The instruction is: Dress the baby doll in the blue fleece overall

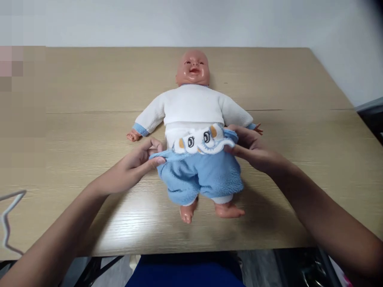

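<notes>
A baby doll (194,103) lies on its back, head away from me, in a white long-sleeved top with blue cuffs. Fluffy blue trousers (221,175) cover its legs, and its bare feet stick out below. The waistband part of the trousers carries a white patch with embroidered eyes and orange spots. My left hand (140,161) pinches the trousers' edge at the left hip, pulling the cloth outward. At the other hip, my right hand (249,147) grips the same edge; its fingertips are partly hidden behind the cloth.
The doll rests on a light wooden table (89,87) with a seam running across it. A pale cord (6,223) lies at the left near edge. Behind the table stands a white wall (179,24). Dark objects show below the front edge and at the far right.
</notes>
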The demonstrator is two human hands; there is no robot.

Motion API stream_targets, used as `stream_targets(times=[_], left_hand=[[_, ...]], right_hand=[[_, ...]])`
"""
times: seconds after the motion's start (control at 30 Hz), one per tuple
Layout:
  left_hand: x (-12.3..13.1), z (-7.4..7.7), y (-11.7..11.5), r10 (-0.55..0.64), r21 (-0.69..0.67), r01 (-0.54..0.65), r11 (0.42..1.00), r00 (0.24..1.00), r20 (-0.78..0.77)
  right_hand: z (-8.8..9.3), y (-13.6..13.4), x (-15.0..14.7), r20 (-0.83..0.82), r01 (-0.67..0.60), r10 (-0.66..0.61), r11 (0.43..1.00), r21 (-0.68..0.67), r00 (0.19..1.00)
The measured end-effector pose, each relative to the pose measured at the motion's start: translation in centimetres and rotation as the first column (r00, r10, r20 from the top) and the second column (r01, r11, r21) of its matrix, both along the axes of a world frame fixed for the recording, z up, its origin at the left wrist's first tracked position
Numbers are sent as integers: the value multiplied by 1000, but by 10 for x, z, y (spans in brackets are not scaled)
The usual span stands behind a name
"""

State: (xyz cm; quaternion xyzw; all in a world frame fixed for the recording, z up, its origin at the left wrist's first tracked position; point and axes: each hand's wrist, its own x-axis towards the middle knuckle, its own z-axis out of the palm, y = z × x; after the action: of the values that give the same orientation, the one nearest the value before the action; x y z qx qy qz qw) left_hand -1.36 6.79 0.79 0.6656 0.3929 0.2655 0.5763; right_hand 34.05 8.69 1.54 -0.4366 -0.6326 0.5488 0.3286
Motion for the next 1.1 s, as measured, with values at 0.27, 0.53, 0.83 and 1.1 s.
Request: stream_targets(times=[0.27,0.53,0.83,1.1], left_hand=[[15,-4,31,164,63,-163,985,986,-4],[19,-20,51,290,460,-240,855,956,-39],[53,-37,118,215,209,-259,943,954,210],[5,-48,98,52,184,-82,979,985,165]], right_hand=[[-21,28,-5,103,125,-153,964,233,983],[-23,33,-14,31,196,-225,902,386,974],[-46,79,-30,-50,427,-449,802,418,892],[-52,52,25,214,153,-200,964,216,956]])
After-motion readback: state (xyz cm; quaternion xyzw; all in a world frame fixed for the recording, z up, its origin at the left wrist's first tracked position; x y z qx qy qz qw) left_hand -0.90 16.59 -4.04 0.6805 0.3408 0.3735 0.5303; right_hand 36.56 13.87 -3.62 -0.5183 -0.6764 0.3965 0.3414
